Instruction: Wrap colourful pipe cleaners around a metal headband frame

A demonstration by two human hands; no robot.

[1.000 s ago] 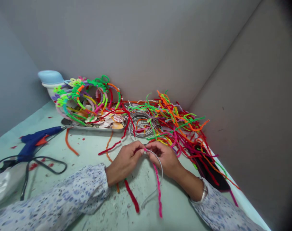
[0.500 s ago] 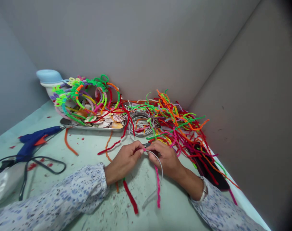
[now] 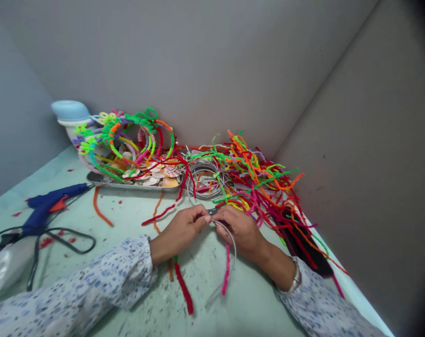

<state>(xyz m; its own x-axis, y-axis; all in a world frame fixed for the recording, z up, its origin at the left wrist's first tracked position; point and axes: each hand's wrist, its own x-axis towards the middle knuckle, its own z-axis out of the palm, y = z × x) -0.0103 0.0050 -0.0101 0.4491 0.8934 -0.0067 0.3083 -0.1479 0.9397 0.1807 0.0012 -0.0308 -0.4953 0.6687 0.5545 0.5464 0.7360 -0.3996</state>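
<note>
In the head view, my left hand [image 3: 182, 231] and my right hand [image 3: 243, 234] meet fingertip to fingertip over the table, both pinched closed. Between them runs a thin grey wire [image 3: 234, 243], curving down below the right hand. A pink pipe cleaner [image 3: 226, 274] hangs from my right fingers; its upper end is hidden at the fingertips. Below my left hand extends a red pipe cleaner [image 3: 183, 290] with a green bit at its top; whether that hand holds it is unclear. Just beyond the fingertips lies a coil of grey wire [image 3: 210, 192].
A metal tray [image 3: 145, 187] of shells sits behind, with colourful pipe-cleaner rings [image 3: 128, 135] over it. Many loose pipe cleaners [image 3: 264, 182] pile up at right. A blue glue gun [image 3: 46, 208] with a black cord lies left. Walls close off the back and right.
Both hands stay pinched together in nearly the same place. The hanging end of the pink pipe cleaner has risen and moved slightly left. The red one has shifted a little left.
</note>
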